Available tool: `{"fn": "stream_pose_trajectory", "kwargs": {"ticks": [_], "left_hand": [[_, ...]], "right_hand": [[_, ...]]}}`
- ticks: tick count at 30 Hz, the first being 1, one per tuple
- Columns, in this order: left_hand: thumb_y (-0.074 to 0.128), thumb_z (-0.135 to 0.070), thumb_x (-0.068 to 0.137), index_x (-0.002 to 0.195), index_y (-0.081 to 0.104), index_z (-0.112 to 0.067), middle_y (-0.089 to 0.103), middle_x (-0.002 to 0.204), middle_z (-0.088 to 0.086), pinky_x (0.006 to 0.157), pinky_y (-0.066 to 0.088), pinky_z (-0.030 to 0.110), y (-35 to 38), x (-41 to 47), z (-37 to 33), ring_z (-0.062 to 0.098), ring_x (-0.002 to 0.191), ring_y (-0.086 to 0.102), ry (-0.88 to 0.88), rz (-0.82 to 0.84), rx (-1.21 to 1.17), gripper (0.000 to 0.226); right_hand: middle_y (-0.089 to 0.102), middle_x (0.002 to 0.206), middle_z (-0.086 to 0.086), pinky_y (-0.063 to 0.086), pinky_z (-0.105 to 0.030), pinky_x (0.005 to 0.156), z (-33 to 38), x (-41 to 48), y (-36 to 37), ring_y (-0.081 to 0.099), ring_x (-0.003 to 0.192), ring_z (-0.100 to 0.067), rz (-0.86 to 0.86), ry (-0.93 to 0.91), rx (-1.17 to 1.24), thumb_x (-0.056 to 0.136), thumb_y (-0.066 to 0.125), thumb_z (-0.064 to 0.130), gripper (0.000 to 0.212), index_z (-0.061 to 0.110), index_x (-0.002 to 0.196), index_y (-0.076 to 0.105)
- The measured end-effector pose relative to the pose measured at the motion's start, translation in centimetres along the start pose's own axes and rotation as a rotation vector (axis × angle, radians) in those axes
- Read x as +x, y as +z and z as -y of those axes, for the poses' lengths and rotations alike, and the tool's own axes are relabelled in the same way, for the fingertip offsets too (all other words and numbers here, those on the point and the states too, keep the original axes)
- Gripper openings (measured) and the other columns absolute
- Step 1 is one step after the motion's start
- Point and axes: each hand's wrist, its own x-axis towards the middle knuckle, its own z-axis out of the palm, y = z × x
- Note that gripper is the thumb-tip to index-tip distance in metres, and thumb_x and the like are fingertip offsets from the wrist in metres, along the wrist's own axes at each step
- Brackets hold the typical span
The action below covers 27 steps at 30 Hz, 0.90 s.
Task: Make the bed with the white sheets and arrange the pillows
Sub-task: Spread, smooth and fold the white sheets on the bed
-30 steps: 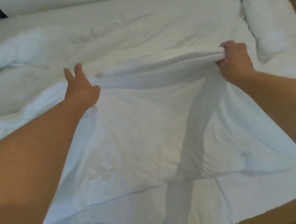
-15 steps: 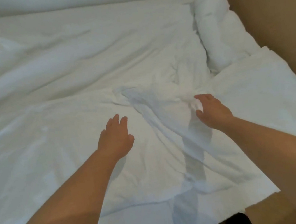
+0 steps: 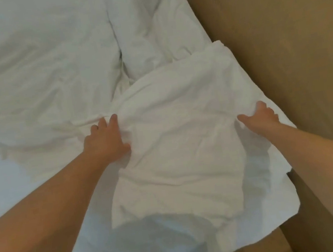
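White sheets (image 3: 29, 84) cover the bed in loose wrinkles. A puffy bundle of white bedding (image 3: 181, 149) lies at the bed's right edge; whether it is a pillow or a bunched sheet I cannot tell. My left hand (image 3: 105, 140) grips its left side, thumb dug into the fabric, and folds gather at the fingertips. On the right edge, my right hand (image 3: 259, 116) holds the bundle with the thumb spread and the fingers curled over the rim. A thin sheet edge (image 3: 327, 199) sticks out beneath it on the right.
A rumpled white pillow or duvet roll (image 3: 139, 36) lies behind the bundle, along the right side. A tan padded surface (image 3: 278, 47) borders the bed on the right. The flatter sheet stretches away to the left.
My view has swung right and down. The stretched sheet was let go; both hands have moved right onto the puffy bundle, and the left hand, open half a second ago, now grips it.
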Motion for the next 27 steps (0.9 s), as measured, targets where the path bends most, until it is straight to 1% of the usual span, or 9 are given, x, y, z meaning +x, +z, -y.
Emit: {"fn": "stream_pose_trajectory", "kwargs": {"ticks": [8,10,12,14,17,20,22,25,27], "left_hand": [[0.077,-0.037,0.073,0.152,-0.012,-0.032,0.022,0.151,0.015,0.1,0.037,0.054,1.6,3.9,-6.7,0.043,0.131,0.033,-0.074,-0.021,-0.085,0.118],[0.079,-0.036,0.071,0.151,-0.004,-0.028,0.032,0.139,0.016,0.094,0.042,0.053,1.9,4.6,-7.3,0.044,0.122,0.044,-0.116,-0.002,-0.069,0.115],[0.078,-0.033,0.072,0.139,0.022,-0.017,0.041,0.12,0.016,0.087,0.046,0.05,1.9,5.1,-7.3,0.044,0.111,0.052,-0.141,-0.006,-0.068,0.088],[0.069,-0.031,0.079,0.112,0.036,-0.012,0.047,0.099,0.012,0.079,0.045,0.044,1.6,5.3,-7.3,0.042,0.102,0.057,-0.123,-0.019,-0.02,0.05],[0.056,-0.026,0.089,0.115,0.045,-0.008,0.055,0.1,0.016,0.075,0.04,0.039,0.3,5.1,-9.7,0.04,0.098,0.058,-0.036,-0.09,0.0,0.033],[0.054,-0.017,0.092,0.124,0.044,0.0,0.051,0.117,0.028,0.082,0.04,0.045,-2.1,5.3,-15.9,0.045,0.107,0.053,0.073,-0.2,-0.209,0.037],[0.054,-0.02,0.094,0.14,0.03,-0.004,0.034,0.139,0.028,0.094,0.04,0.048,-3.3,5.2,-19.8,0.046,0.121,0.045,0.006,-0.1,-0.357,0.055],[0.057,-0.033,0.094,0.154,-0.004,-0.016,-0.007,0.159,0.021,0.112,0.026,0.051,-2.4,4.0,-22.5,0.047,0.14,0.022,-0.132,0.094,-0.352,0.088],[0.059,-0.042,0.09,0.155,-0.004,-0.017,-0.011,0.16,0.018,0.113,0.022,0.048,-1.7,2.4,-23.6,0.045,0.142,0.019,-0.108,0.139,-0.396,0.094]], "right_hand": [[0.017,0.161,-0.003,0.028,-0.047,0.115,-5.3,6.9,-0.7,0.027,0.144,-0.031,0.265,0.047,0.322,0.067,0.071,0.072,0.125,0.029,0.155,-0.007],[0.028,0.157,-0.003,0.031,-0.044,0.114,-5.1,7.7,-0.7,0.036,0.139,-0.028,0.391,0.037,0.369,0.062,0.078,0.067,0.127,0.025,0.156,0.005],[0.055,0.131,-0.006,0.043,-0.034,0.099,-5.0,7.7,-0.6,0.055,0.113,-0.022,0.469,-0.017,0.318,0.069,0.083,0.049,0.097,0.011,0.146,0.036],[0.063,0.104,-0.006,0.049,-0.032,0.082,-4.8,7.7,-1.2,0.059,0.088,-0.02,0.377,-0.054,0.286,0.078,0.079,0.025,0.061,0.007,0.13,0.052],[0.065,0.108,-0.01,0.053,-0.038,0.082,-4.9,7.2,-5.8,0.062,0.094,-0.03,0.123,-0.07,0.108,0.081,0.07,0.033,0.041,0.009,0.113,0.061],[0.066,0.102,-0.012,0.045,-0.035,0.072,-5.9,5.2,-12.2,0.062,0.093,-0.035,-0.173,-0.054,-0.055,0.089,0.057,0.043,0.034,0.012,0.097,0.064],[0.066,0.094,-0.011,0.042,-0.034,0.068,-6.6,3.0,-14.1,0.061,0.085,-0.033,-0.281,-0.118,-0.163,0.089,0.056,0.043,0.029,0.014,0.088,0.062],[0.063,0.086,-0.006,0.04,-0.032,0.066,-6.9,0.5,-13.5,0.061,0.082,-0.031,-0.299,-0.206,-0.189,0.089,0.055,0.038,0.022,0.016,0.083,0.056],[0.062,0.087,-0.002,0.037,-0.033,0.072,-6.5,-0.1,-12.1,0.06,0.086,-0.028,-0.254,-0.276,-0.177,0.09,0.047,0.035,0.019,0.019,0.087,0.056]]}}
